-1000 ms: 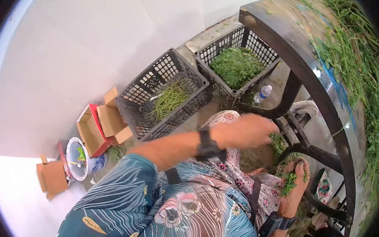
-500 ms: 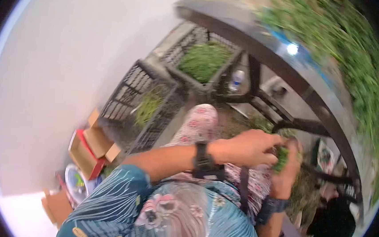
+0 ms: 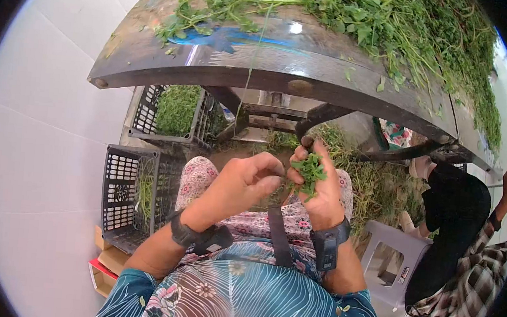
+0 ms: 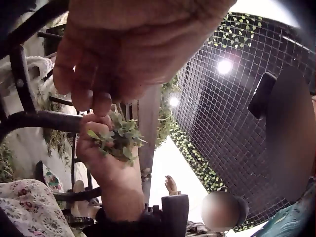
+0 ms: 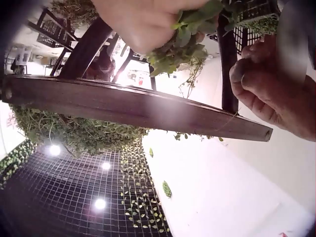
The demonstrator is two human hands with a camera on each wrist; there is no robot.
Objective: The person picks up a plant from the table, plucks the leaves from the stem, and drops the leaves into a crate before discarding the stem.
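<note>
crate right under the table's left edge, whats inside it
A heap of green leaves lies inside the crate. The heap hides the bottom beneath it, and the table covers the crate's far end.

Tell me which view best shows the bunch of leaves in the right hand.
The head view: the bunch of leaves is uncut by the frame and brightly green in the right hand. The left wrist view shows it in that hand too, but duller. The right wrist view shows it close, cut off by the top edge.

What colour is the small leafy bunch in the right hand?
The small leafy bunch is bright green, clearest in the head view.
</note>
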